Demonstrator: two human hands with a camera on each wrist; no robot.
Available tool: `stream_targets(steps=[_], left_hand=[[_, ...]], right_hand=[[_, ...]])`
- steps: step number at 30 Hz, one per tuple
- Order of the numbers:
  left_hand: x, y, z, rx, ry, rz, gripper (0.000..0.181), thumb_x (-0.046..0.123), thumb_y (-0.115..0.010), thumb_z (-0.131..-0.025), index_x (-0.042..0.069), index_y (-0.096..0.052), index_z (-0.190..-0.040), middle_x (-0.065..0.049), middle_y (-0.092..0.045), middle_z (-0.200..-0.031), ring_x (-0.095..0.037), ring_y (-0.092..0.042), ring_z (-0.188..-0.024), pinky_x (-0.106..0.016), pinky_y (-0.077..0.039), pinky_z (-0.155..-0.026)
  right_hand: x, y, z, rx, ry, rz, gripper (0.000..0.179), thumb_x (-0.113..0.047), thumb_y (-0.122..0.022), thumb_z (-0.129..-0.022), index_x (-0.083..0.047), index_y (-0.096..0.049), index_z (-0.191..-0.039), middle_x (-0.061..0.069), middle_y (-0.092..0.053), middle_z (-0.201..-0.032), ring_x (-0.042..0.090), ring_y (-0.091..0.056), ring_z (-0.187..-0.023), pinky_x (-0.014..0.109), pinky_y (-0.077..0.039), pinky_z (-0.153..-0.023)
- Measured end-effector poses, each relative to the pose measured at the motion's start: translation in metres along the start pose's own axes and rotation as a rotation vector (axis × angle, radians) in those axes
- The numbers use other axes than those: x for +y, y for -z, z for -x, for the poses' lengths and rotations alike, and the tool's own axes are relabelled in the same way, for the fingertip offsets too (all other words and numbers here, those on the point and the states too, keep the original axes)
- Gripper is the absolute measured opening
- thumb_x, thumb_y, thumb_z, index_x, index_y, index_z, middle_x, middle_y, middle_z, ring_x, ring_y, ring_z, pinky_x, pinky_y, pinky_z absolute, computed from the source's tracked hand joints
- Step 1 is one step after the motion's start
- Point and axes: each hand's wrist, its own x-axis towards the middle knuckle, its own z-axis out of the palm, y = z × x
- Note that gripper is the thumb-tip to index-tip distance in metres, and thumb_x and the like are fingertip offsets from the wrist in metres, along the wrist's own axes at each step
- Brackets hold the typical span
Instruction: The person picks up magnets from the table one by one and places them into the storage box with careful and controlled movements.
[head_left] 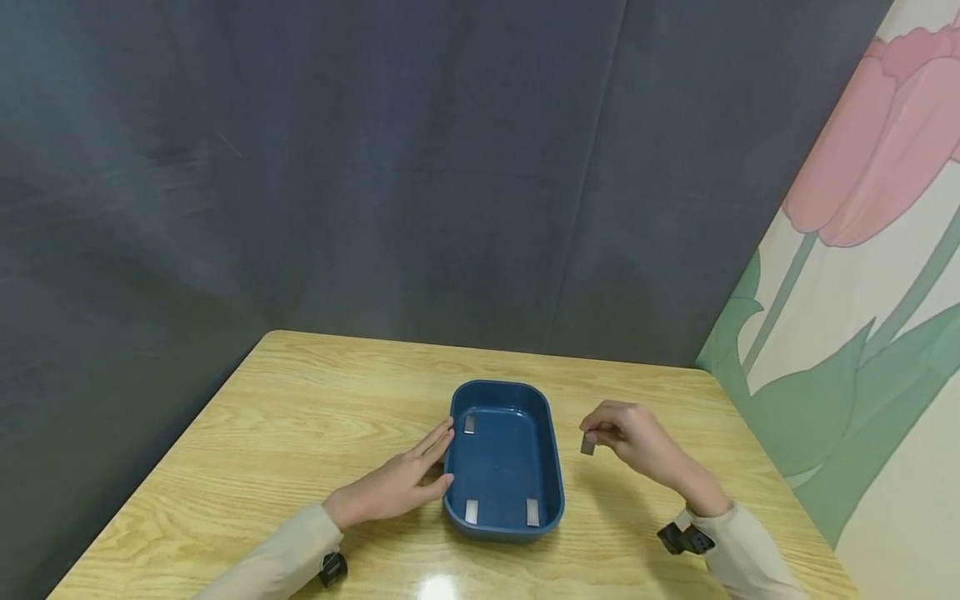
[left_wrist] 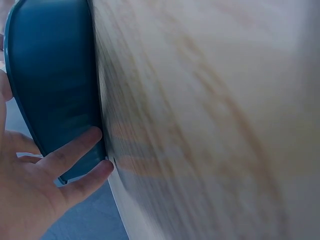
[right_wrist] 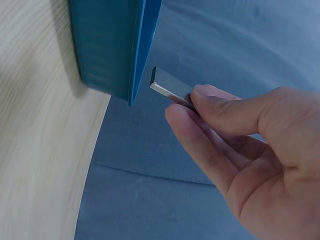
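A blue rectangular plastic tray point(head_left: 497, 462) with rounded corners stands on the table. Inside it, small flat metal blocks lie in three corners: one far left point(head_left: 469, 424), one near left point(head_left: 472, 511) and one near right point(head_left: 532, 512). My left hand point(head_left: 401, 483) touches the tray's left side with extended fingers, seen along the outer wall in the left wrist view. To the right of the tray and above the table, my right hand point(head_left: 630, 437) pinches another flat metal block point(right_wrist: 171, 87) between thumb and fingers. Part of that block is hidden by the fingertips.
The wood-grain table point(head_left: 322, 400) extends on both sides of the tray. A dark curtain point(head_left: 375, 183) hangs behind its far edge. On the right is a wall point(head_left: 892, 275) painted with a pink tulip and green leaves.
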Motion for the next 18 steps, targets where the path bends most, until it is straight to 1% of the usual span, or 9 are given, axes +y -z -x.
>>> stream_targets(steps=[4,12,18], left_hand=[[0.0,0.0,0.0,0.001,0.001,0.006,0.072,0.042,-0.044,-0.106,0.005,-0.012,-0.159,-0.001,0.004,-0.166,-0.026,-0.028,-0.144,-0.05,-0.033,-0.111],[0.001,0.0,0.0,0.005,0.005,-0.001,0.072,0.042,-0.044,-0.106,0.006,-0.012,-0.159,0.0,0.005,-0.166,-0.026,-0.027,-0.144,-0.048,-0.033,-0.111],[0.002,0.001,0.0,0.001,0.004,0.004,0.072,0.041,-0.045,-0.106,0.006,-0.012,-0.159,0.0,0.005,-0.166,-0.027,-0.024,-0.145,-0.05,-0.032,-0.112]], right_hand=[[-0.003,-0.004,-0.005,-0.01,-0.003,-0.018,0.025,0.014,-0.073,-0.08,-0.006,-0.074,-0.094,0.0,-0.069,-0.088,0.006,-0.063,-0.072,0.024,-0.054,-0.06],[-0.006,-0.014,-0.016,-0.031,-0.002,-0.038,0.025,0.015,-0.07,-0.082,-0.007,-0.075,-0.094,0.001,-0.07,-0.09,0.006,-0.063,-0.072,0.024,-0.054,-0.061],[-0.005,-0.02,-0.026,-0.052,-0.002,-0.064,0.021,0.015,-0.069,-0.083,-0.002,-0.074,-0.095,0.004,-0.07,-0.09,0.01,-0.065,-0.075,0.025,-0.056,-0.065]])
